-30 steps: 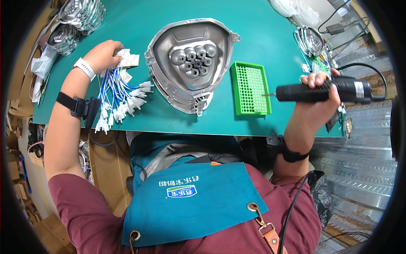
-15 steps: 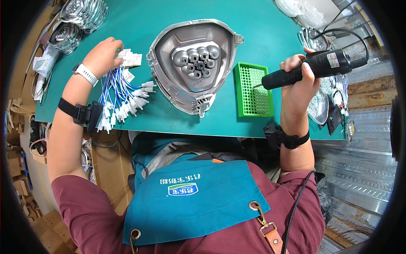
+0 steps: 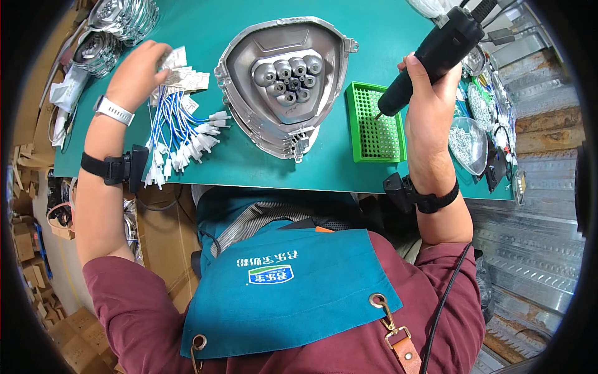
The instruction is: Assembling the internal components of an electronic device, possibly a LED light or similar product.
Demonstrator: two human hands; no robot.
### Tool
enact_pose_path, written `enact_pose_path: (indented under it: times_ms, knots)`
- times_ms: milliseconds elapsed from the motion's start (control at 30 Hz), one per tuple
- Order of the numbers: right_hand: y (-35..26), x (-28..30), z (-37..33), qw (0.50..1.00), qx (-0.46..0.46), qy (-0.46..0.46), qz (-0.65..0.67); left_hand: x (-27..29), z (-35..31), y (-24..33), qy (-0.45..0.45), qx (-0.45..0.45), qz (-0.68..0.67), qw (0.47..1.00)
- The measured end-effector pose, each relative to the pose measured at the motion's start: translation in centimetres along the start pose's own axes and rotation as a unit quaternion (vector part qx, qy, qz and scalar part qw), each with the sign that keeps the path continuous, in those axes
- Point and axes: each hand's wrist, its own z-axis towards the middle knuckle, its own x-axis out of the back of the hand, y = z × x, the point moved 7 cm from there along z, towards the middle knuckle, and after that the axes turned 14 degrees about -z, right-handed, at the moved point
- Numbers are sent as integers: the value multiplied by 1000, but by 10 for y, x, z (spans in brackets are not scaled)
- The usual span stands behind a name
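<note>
Head view: my right grip is wrapped around a black cylindrical corded electric screwdriver, its bit over a green rectangular perforated tray; likely weighty, rigid, best held mid-body. My left grip is at thin white flat boards; closure I cannot tell.

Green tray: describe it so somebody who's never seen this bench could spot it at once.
On the teal tabletop, find the large, shield-shaped grey metal housing. Just right of it, at the tip of the black cylindrical power tool, lies a rectangular green plastic tray. Its green rim and grid of small round holes set it apart from its neighbours.
</note>
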Motion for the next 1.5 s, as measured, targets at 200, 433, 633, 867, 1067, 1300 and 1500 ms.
enact_pose_path:
  times_ms: [200, 433, 633, 867, 1067, 1300, 1500]
  knots:
    - [-1, 9, -3, 993, -19, 17, 112, 102, -39, 31, 333, -129, 78, 931]
    - [-63, 49, -14, 945, 49, 61, 318, 103, -105, 146, 502, -173, -328, 781]
    - [-131, 39, -46, 893, 219, 17, 392, 21, -77, 213, 323, -211, -157, 909]
    - [-137, -5, -56, 898, 297, -36, 321, 4, -61, 206, 314, -168, -126, 926]
    - [-132, -23, -54, 906, 303, -41, 293, -2, -61, 199, 320, -168, -158, 919]
    - [-132, -32, -52, 902, 313, -63, 291, -5, -58, 195, 312, -188, -187, 912]
    - [-134, -35, -54, 908, 304, -73, 278, -5, -63, 196, 312, -204, -202, 905]
